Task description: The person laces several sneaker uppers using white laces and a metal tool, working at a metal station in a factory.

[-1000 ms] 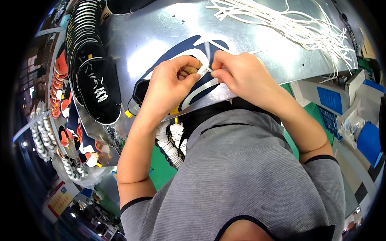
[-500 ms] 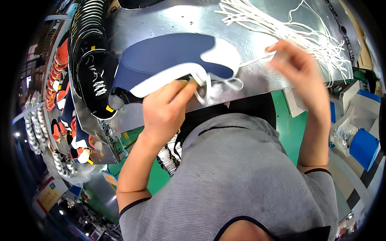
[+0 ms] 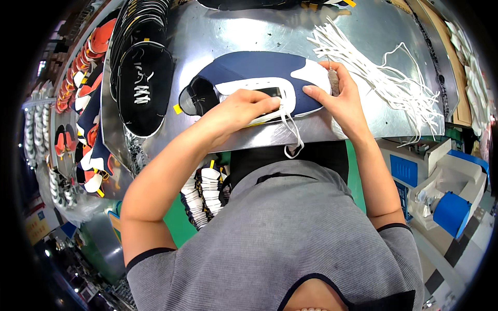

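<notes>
A navy and white shoe upper (image 3: 249,67) lies on its side on the metal table in front of me, its dark opening to the left. My left hand (image 3: 241,110) reaches over the white eyelet edge, fingers pinched on the white shoelace (image 3: 288,122) beside the opening. From there the lace hangs in a loop over the table's near edge. At the toe, my right hand (image 3: 340,96) grips the upper, thumb on the near face and fingers round the far side. My left fingertips partly hide where the lace meets the eyelets.
Loose white laces (image 3: 381,85) are heaped at the right of the table. Black shoe uppers (image 3: 144,90) stand in a nested row at the left, and another dark upper (image 3: 249,4) lies at the far edge. Beyond the right edge is a pale machine with blue parts (image 3: 451,212).
My right hand has come back from the lace it was drawing out to the right and now grips the toe. The lace hangs slack toward me. My left hand stays by the eyelet edge.
</notes>
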Action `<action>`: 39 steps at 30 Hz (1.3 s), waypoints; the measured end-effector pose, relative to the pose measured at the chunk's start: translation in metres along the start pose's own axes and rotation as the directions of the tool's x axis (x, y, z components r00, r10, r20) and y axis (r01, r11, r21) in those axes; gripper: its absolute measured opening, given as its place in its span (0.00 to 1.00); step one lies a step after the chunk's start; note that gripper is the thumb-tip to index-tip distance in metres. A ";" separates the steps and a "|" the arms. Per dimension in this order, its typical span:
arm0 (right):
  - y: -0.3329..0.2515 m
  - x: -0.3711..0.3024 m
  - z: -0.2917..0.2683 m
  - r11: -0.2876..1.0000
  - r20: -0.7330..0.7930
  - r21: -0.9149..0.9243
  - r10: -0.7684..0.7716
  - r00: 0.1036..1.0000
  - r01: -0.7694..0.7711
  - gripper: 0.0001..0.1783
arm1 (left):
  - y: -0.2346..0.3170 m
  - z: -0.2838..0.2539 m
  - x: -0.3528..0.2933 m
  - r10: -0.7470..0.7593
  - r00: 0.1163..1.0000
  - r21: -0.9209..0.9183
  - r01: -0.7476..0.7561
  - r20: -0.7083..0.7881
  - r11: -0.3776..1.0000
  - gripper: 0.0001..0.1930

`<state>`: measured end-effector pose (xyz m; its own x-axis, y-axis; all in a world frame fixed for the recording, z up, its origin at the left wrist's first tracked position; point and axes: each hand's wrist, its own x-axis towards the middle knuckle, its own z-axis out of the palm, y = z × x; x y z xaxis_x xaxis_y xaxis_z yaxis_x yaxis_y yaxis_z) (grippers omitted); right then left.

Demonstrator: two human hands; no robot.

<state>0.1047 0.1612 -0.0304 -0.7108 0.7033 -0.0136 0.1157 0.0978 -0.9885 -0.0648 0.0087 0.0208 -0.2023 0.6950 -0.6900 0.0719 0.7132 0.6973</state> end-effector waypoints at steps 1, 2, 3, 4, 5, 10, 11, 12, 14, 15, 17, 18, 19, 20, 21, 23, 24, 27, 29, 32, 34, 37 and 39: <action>0.000 -0.001 0.002 0.999 0.006 0.044 -0.003 1.000 0.002 0.28 | 0.001 0.003 0.003 0.026 1.000 0.016 -0.026 0.007 1.000 0.20; 0.002 -0.003 0.002 0.999 0.010 0.039 -0.002 1.000 0.002 0.28 | -0.002 0.005 0.003 0.027 1.000 0.010 -0.027 0.007 1.000 0.20; 0.006 -0.004 0.003 0.998 0.006 0.057 0.013 1.000 -0.013 0.28 | -0.004 0.007 0.005 0.050 0.999 -0.013 -0.050 0.008 0.999 0.19; 0.007 -0.005 0.003 0.997 0.003 0.075 0.028 1.000 -0.028 0.27 | -0.008 0.009 0.008 0.073 0.997 -0.036 -0.073 0.007 0.997 0.17; 0.006 -0.006 0.003 0.997 0.003 0.072 0.029 1.000 -0.029 0.27 | -0.015 0.013 0.011 0.103 0.994 -0.098 -0.106 -0.030 0.990 0.14; 0.002 -0.010 0.006 0.962 0.008 0.213 0.174 0.985 -0.171 0.23 | -0.030 0.030 0.010 0.241 0.940 0.046 -0.237 -0.240 0.971 0.10; 0.002 -0.011 0.005 0.961 0.010 0.215 0.175 0.984 -0.173 0.23 | -0.032 0.029 0.009 0.244 0.916 0.029 -0.248 -0.319 0.968 0.10; 0.002 -0.012 0.004 0.946 -0.006 0.265 0.195 0.981 -0.186 0.23 | -0.035 0.027 0.009 0.246 0.884 0.015 -0.262 -0.398 0.965 0.09; 0.001 -0.014 0.003 0.927 -0.021 0.318 0.215 0.976 -0.198 0.23 | -0.042 0.023 0.016 0.257 0.829 -0.197 -0.396 -0.496 0.897 0.08; 0.000 -0.014 0.002 0.916 -0.007 0.339 0.230 0.973 -0.215 0.23 | -0.042 0.020 0.015 0.335 0.829 -0.065 -0.404 -0.448 0.912 0.09; 0.001 -0.015 -0.002 0.904 0.004 0.361 0.245 0.969 -0.230 0.24 | -0.037 0.018 0.014 0.408 0.828 0.070 -0.415 -0.386 0.907 0.09; 0.003 -0.014 -0.005 0.902 0.042 0.362 0.237 0.971 -0.236 0.24 | -0.028 0.018 0.013 0.363 0.863 0.084 -0.357 -0.351 0.930 0.09; 0.005 -0.013 -0.007 0.900 0.079 0.363 0.229 0.970 -0.242 0.25 | -0.023 0.019 0.013 0.316 0.894 0.102 -0.299 -0.317 0.949 0.09; 0.006 -0.013 -0.007 0.899 0.074 0.368 0.227 0.971 -0.238 0.25 | -0.021 0.019 0.014 0.319 0.894 0.109 -0.300 -0.314 0.948 0.09; 0.006 -0.012 -0.007 0.907 0.086 0.349 0.218 0.972 -0.235 0.26 | -0.020 0.019 0.016 0.306 0.908 0.097 -0.290 -0.287 0.952 0.09; 0.010 -0.012 -0.008 0.907 0.104 0.350 0.209 0.972 -0.233 0.27 | -0.016 0.019 0.015 0.354 0.891 0.080 -0.346 -0.284 0.935 0.09; 0.010 -0.011 -0.009 0.904 0.101 0.358 0.210 0.973 -0.232 0.27 | -0.015 0.013 0.014 0.352 0.893 0.087 -0.342 -0.282 0.936 0.09; 0.008 -0.014 -0.012 0.871 0.132 0.393 0.263 0.956 -0.294 0.26 | -0.015 -0.005 0.000 0.533 0.738 0.443 -0.348 -0.413 0.826 0.08; 0.004 -0.015 -0.015 0.875 0.109 0.390 0.266 0.958 -0.288 0.25 | -0.011 -0.017 -0.016 0.836 0.437 0.791 -0.355 -0.331 0.499 0.02; 0.016 -0.015 -0.036 0.858 0.057 0.456 0.239 0.969 -0.238 0.24 | -0.019 -0.065 -0.039 0.848 0.261 0.829 -0.212 -0.462 0.517 0.03; 0.016 -0.021 -0.058 0.855 0.020 0.452 0.274 0.961 -0.253 0.21 | -0.050 -0.133 -0.066 0.721 0.184 0.722 -0.073 -0.668 0.688 0.08; 0.023 -0.021 -0.067 0.887 0.129 0.336 0.290 0.948 -0.317 0.22 | -0.131 -0.251 -0.149 0.605 0.077 0.596 0.306 -0.793 0.742 0.12; 0.029 -0.020 -0.053 0.918 0.153 0.259 0.269 0.951 -0.301 0.24 | -0.130 -0.242 -0.146 0.594 0.064 0.586 0.282 -0.802 0.760 0.12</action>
<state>0.1587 0.1872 -0.0512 -0.7511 0.5873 -0.3015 0.1402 -0.3043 -0.9422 -0.2809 -0.2075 0.0776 -0.7532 0.3951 0.5259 0.5699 0.7912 0.2218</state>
